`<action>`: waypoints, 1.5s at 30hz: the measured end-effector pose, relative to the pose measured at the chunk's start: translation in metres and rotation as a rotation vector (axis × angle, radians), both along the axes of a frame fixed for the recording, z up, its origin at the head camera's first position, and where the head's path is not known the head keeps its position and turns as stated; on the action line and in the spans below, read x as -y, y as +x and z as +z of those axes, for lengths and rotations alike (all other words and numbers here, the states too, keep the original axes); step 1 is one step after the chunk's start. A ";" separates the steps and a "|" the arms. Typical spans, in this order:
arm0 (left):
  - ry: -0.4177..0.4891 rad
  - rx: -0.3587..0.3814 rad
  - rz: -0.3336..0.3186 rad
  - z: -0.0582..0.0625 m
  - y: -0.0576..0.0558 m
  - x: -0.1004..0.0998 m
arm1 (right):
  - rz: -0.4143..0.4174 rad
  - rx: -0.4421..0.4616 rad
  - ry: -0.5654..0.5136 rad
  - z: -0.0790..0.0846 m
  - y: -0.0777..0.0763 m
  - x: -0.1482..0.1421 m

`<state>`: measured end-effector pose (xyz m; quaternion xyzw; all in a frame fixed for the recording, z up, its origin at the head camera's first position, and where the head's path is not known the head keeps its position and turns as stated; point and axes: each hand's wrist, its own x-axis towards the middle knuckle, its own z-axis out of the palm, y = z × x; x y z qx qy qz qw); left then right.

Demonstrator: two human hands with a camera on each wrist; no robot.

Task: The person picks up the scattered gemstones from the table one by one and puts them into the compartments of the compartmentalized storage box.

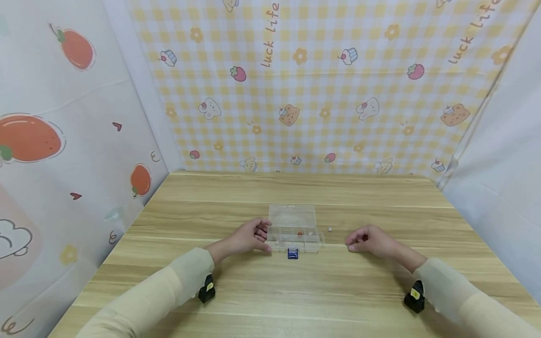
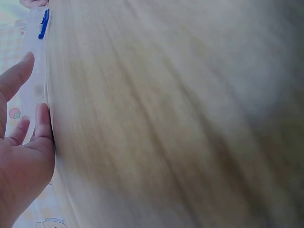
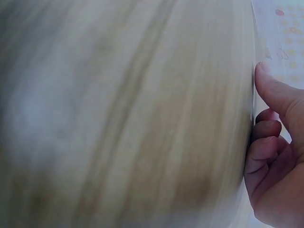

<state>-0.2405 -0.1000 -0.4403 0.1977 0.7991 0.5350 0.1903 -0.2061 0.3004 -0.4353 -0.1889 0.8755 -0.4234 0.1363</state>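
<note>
A clear plastic compartment box [image 1: 274, 233] lies on the table with its see-through lid [image 1: 291, 216] folded back. Inside, an orange-red bead [image 1: 300, 233] and a whitish bead [image 1: 310, 234] sit in the back row. My left hand [image 1: 249, 236] holds the left end of the box, thumb by the front corner and forefinger by the lid side. A blue latch [image 1: 293, 253] is at the box's front edge. To the right, my right hand [image 1: 372, 240] rests low on the table, thumb and forefinger pinching a small greyish piece [image 1: 348, 247], mostly hidden by the fingertips.
One small white bead [image 1: 329, 229] lies on the wooden table [image 1: 296, 295] between the box and my right hand. A patterned curtain [image 1: 313, 94] hangs behind the table, with more cloth at both sides. Each sleeve carries a black wrist camera [image 1: 207, 288].
</note>
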 end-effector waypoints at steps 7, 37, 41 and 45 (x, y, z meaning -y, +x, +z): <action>-0.002 -0.001 -0.003 0.000 0.000 0.000 | -0.003 -0.003 0.017 0.001 0.000 -0.001; -0.006 0.010 0.000 -0.001 -0.003 0.000 | -0.042 -0.026 -0.071 0.008 -0.006 0.019; -0.008 0.007 -0.003 0.000 -0.001 -0.001 | -0.017 -0.029 -0.114 0.010 -0.007 0.028; -0.009 0.002 -0.003 0.002 0.001 -0.001 | 0.001 -0.029 -0.153 0.012 -0.008 0.037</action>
